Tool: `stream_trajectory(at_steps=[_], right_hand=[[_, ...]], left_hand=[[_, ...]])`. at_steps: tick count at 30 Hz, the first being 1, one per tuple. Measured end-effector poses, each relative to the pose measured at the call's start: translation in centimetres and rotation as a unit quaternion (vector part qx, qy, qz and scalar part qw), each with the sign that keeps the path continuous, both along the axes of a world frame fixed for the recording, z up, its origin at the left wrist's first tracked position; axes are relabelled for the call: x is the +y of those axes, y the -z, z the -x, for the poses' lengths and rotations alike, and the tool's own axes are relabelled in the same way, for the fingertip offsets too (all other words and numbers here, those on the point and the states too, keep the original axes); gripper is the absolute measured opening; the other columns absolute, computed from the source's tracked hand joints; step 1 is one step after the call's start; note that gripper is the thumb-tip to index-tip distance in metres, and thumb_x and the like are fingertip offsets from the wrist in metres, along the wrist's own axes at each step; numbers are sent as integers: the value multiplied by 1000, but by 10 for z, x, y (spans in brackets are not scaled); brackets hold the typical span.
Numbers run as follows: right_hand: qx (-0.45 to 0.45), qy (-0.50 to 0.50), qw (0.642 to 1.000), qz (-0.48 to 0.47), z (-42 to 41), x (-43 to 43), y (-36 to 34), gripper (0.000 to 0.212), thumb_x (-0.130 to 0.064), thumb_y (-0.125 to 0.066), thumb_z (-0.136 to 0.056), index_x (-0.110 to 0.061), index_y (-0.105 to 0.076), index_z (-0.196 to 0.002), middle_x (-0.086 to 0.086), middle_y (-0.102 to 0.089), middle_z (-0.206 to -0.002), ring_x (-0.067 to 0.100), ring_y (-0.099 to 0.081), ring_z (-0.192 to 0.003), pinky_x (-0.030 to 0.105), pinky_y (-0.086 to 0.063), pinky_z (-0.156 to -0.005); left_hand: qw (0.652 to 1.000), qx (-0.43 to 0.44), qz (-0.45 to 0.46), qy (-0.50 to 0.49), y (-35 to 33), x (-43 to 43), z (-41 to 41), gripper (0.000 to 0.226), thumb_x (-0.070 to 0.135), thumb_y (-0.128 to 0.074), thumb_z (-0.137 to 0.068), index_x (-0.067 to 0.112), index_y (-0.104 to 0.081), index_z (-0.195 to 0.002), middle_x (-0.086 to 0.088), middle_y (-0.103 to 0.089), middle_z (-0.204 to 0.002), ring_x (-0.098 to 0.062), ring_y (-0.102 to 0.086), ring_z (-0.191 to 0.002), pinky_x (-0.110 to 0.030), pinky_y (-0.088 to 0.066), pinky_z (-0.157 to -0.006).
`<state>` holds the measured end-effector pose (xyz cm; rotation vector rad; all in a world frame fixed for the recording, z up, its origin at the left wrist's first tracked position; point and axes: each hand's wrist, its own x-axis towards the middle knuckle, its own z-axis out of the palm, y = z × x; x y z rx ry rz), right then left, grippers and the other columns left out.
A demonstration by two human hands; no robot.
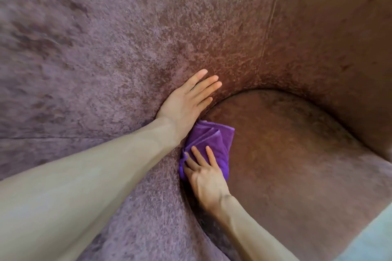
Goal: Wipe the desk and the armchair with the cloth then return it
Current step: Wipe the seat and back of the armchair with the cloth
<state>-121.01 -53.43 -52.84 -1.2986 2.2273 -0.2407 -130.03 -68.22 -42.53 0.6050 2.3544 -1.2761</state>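
- The folded purple microfibre cloth (212,144) is seen pressed into the crease where the seat cushion meets the inner side wall, near the middle of the view and a little to the near side.
- The right hand (206,174) is laid on the cloth from the near side, fingers spread flat over it and not curled round it; the cloth is pinned against the upholstery rather than gripped, which suits a pushing or rubbing stroke along the crease.
- The left hand (186,99) is spread open and flat against the side wall just beyond the cloth, holding nothing; its heel overlaps the far edge of the cloth. It is judged to be set there as a brace while the body leans in, or to press the padding back so the crease opens.
- The mauve, plush velvet-like armchair (106,48) fills nearly the whole view: the inner wall lies to the left and far, the rounded seat cushion (297,154) to the right, and a stitched seam (273,6) runs up the back at far right.
- A pale strip of floor (373,237) shows at the near right corner.
- No table is in view, so its wiping cannot be judged; the armchair step is taken to be in hand, with the return of the cloth not yet done.
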Motion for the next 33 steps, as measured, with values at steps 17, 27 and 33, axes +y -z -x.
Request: stream_trajectory(at_steps=[17, 27, 33], right_hand=[[15, -77, 997, 1, -27, 46, -4, 45, -24, -31, -104, -19, -51, -144, 1, -27, -165, 29, -8, -155, 54, 23, -114], [71, -132, 989, -18, -25, 121, -19, 36, -26, -53, -94, -34, -68, -126, -11, -52, -149, 24, -38, -146, 56, -13, -118], [92, -112, 989, -35, 0, 207, -35, 40, -23, -72, -77, -36, -74, -115, -13, -61, -140, 20, -50, -138, 57, -20, -114]], left_hand=[[997, -8, -75, -5, -13, -3, -9, 53, 29, -22, -111, 18, -18, -162, -20, 11, -170, -43, 14, -156, -61, 22, -117], [978, -114, -115, -132, -7, 23, -71, 55, 42, -34, -105, 27, -35, -158, -19, -11, -171, -44, 0, -157, -64, 9, -123], [926, -204, -197, -250, 11, 70, -113, 58, 40, -45, -102, 26, -34, -157, -13, -28, -166, -35, -16, -156, -55, -11, -125]])
